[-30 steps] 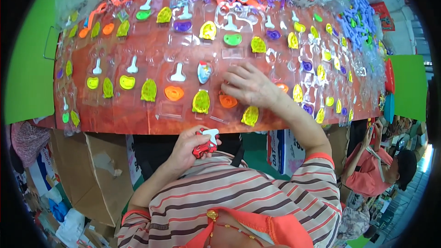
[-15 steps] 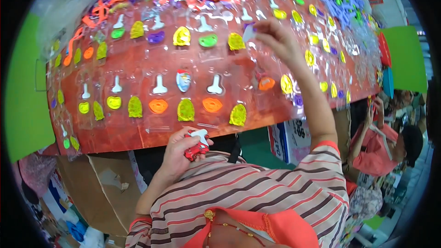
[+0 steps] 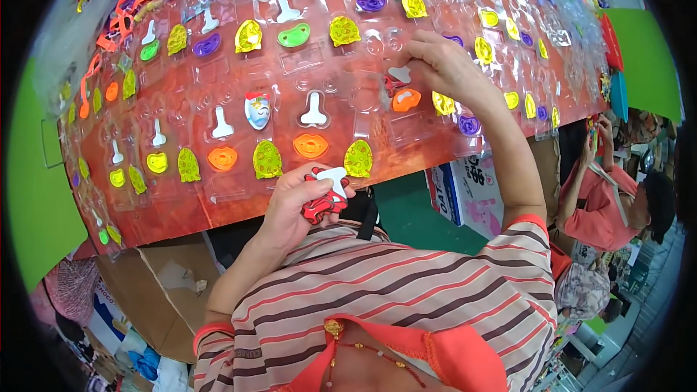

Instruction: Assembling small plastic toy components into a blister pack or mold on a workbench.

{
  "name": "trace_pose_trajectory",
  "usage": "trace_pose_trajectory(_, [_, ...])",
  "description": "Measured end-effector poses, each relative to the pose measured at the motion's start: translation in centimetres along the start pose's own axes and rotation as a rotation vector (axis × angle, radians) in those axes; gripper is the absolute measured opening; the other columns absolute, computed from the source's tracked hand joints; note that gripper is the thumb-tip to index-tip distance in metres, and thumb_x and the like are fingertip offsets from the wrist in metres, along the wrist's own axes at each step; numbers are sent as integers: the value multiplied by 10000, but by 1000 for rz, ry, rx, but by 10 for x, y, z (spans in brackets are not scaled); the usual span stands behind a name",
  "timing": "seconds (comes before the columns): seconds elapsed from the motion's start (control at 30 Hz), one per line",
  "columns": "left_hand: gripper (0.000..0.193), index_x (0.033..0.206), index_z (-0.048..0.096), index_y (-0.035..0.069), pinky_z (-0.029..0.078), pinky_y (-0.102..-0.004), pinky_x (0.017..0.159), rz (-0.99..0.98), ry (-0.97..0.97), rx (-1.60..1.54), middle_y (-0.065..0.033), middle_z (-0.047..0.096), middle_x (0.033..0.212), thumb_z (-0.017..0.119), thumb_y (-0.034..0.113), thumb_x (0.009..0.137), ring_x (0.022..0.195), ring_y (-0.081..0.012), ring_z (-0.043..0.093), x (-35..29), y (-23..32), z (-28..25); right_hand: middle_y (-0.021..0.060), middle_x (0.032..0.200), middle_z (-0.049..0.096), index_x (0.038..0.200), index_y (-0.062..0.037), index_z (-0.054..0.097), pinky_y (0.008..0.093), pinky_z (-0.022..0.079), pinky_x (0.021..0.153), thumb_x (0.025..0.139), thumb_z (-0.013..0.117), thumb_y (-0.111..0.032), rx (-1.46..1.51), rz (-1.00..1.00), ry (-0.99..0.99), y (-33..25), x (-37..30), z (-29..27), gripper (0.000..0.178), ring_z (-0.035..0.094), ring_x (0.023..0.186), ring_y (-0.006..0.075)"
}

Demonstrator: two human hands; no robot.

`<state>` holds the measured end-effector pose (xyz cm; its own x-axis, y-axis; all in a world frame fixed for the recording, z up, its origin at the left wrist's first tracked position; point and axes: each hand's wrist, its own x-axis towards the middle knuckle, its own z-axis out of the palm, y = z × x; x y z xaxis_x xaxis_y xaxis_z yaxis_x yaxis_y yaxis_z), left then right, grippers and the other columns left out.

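The left hand is closed around a small stack of red and white plastic pieces, held just below the near edge of the red surface. The right hand reaches up over that surface, fingers pinching a grey-white piece above an orange piece in a clear blister tray. Around both hands, rows of yellow, orange, purple and green shapes fill the trays. Below the right hand stands a white printed box; below the left, a brown cardboard box. Green panels flank the surface.
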<state>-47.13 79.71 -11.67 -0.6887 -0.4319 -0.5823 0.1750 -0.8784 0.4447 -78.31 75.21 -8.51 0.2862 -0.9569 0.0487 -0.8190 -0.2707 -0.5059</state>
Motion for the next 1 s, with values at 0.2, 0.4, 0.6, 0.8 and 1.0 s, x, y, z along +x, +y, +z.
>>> trace_pose_trajectory(0.2, [267, 1081, 498, -11, 479, -273, 431, 30, -23, -89, -206, 657, 872, 556, 146, 874, 561, -214, 626, 21, 0, 10, 148, 854, 577, 896, -27, 631, 424, 473, 737, 800, 562, -26, -187, -93, -38, 11, 9, 18, 118, 578, 857, 338])
trace_pose_trajectory(0.4, [236, 1099, 514, -14, 480, -265, 412, 71, -77, -149, -222, 661, 919, 539, 98, 892, 550, -212, 632, 33, 2, 18, 129, 833, 570, 907, -28, 626, 411, 447, 699, 844, 584, -126, -228, -169, 244, -31, -2, 12, 124, 569, 812, 324])
trace_pose_trajectory(0.6, [223, 1091, 537, 12, 456, -229, 396, 117, -79, -88, -121, 651, 811, 553, 133, 903, 530, -160, 619, 39, -6, 23, 118, 775, 537, 913, 15, 582, 349, 441, 633, 818, 648, -158, 360, 15, -35, -73, -35, 35, 208, 550, 714, 250])
trace_pose_trajectory(0.8, [200, 1084, 520, 14, 482, -256, 418, 114, -115, -123, -128, 635, 829, 521, 115, 912, 545, -194, 623, 43, -11, 32, 145, 737, 552, 846, 16, 561, 364, 449, 610, 835, 617, -124, 535, 252, 41, -71, -48, 41, 151, 574, 674, 277])
trace_pose_trajectory(1.0, [193, 1012, 523, 32, 442, -223, 369, 50, -144, -63, -99, 639, 800, 512, 208, 934, 511, -163, 614, 50, -9, 42, 148, 732, 557, 845, 13, 571, 371, 452, 615, 858, 579, -115, 540, 230, 50, -64, -54, 34, 128, 585, 684, 284])
